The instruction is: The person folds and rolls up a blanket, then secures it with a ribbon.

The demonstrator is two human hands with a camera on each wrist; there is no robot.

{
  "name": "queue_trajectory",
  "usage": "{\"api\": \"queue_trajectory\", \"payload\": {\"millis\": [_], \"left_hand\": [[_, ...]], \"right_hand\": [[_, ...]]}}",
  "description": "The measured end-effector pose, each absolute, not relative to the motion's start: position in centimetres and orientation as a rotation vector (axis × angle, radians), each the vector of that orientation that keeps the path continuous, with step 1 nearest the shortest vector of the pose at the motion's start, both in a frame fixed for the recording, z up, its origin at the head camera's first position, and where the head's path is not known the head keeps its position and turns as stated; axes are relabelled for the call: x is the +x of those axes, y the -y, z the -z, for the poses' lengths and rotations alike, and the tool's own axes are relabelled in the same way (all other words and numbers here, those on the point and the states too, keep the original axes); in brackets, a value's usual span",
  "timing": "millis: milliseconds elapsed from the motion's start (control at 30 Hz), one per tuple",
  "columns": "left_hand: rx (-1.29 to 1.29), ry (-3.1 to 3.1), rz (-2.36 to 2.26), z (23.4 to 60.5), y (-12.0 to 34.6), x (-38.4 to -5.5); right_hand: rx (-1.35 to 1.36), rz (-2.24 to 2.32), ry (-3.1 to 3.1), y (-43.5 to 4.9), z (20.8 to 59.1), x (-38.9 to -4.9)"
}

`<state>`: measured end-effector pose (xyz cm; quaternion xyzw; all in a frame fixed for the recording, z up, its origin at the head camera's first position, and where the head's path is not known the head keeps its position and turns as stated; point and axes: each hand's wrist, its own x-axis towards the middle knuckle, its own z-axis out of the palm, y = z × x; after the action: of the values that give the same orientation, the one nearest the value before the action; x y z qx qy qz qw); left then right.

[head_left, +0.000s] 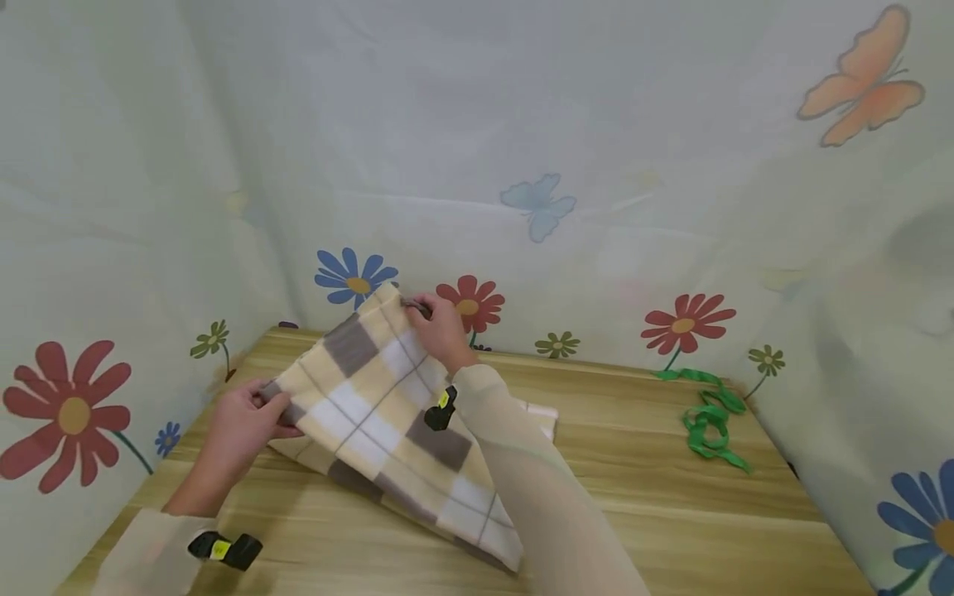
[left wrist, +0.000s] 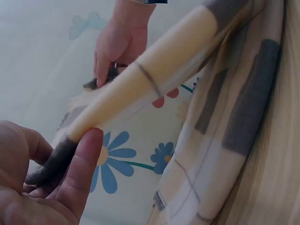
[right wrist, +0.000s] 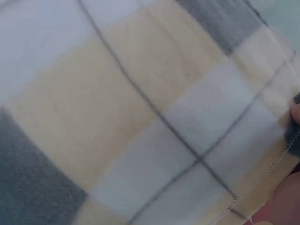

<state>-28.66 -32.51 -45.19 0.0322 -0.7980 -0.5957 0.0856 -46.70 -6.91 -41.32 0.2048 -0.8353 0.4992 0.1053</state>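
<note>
A checked fleece cloth (head_left: 368,410) in cream, white and grey-brown is raised at its far left edge above the wooden table. My left hand (head_left: 242,422) pinches its left corner between thumb and fingers. Farther back, my right hand (head_left: 440,331) grips another part of the edge, beside a dark patch. The left wrist view shows the cloth (left wrist: 126,101) stretched in a fold between the left hand (left wrist: 51,187) and the right hand (left wrist: 124,42). In the right wrist view the cloth (right wrist: 131,70) fills most of the picture, with fingertips (right wrist: 295,112) at the right border.
The wooden table (head_left: 641,505) extends right and forward of the cloth. A curled green ribbon (head_left: 704,422) lies near its far right corner. Behind and at both sides hangs a pale sheet (head_left: 417,124) printed with flowers and butterflies.
</note>
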Motion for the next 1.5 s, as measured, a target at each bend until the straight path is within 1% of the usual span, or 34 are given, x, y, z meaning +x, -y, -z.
{"api": "queue_trajectory", "payload": {"millis": [133,267,333,400,500,833,1000,1167,1267,1367,1433,1500], "left_hand": [[0.152,2.506,1.682,46.0,33.1,-29.0],[0.196,2.804,1.302,47.8,34.3,-29.7],[0.216,2.886,1.215,48.5,34.8,-30.0],[0.244,2.925,1.237,49.0,35.2,-30.2],[0.290,2.901,1.385,49.3,35.5,-30.4],[0.211,2.939,1.254,50.3,36.3,-32.1],[0.220,2.980,1.239,50.7,36.5,-32.6],[0.251,3.012,1.159,49.5,35.8,-31.6],[0.264,3.037,1.081,48.6,35.5,-30.2],[0.213,3.085,0.988,48.3,34.7,-28.6],[0.166,3.109,1.015,48.3,33.7,-27.6],[0.145,3.114,1.162,48.8,32.1,-26.9]], "right_hand": [[0.631,-1.459,2.502,7.8,42.2,-47.0],[0.780,-1.375,2.660,8.1,44.7,-47.0],[0.829,-1.300,2.782,8.0,46.1,-46.8],[0.838,-1.206,2.897,7.8,47.2,-46.7],[0.834,-1.090,3.004,7.3,48.4,-46.6],[0.860,-0.917,3.001,6.2,49.8,-47.6],[0.901,-0.962,2.995,4.7,48.9,-47.2],[0.866,-1.087,2.959,1.4,47.3,-47.2],[0.837,-1.103,2.971,-1.0,46.7,-47.1],[0.810,-1.078,3.014,-3.3,46.4,-46.7],[0.770,-1.057,3.061,-4.6,46.4,-46.4],[0.714,-1.063,3.110,-5.7,46.6,-46.2]]}}
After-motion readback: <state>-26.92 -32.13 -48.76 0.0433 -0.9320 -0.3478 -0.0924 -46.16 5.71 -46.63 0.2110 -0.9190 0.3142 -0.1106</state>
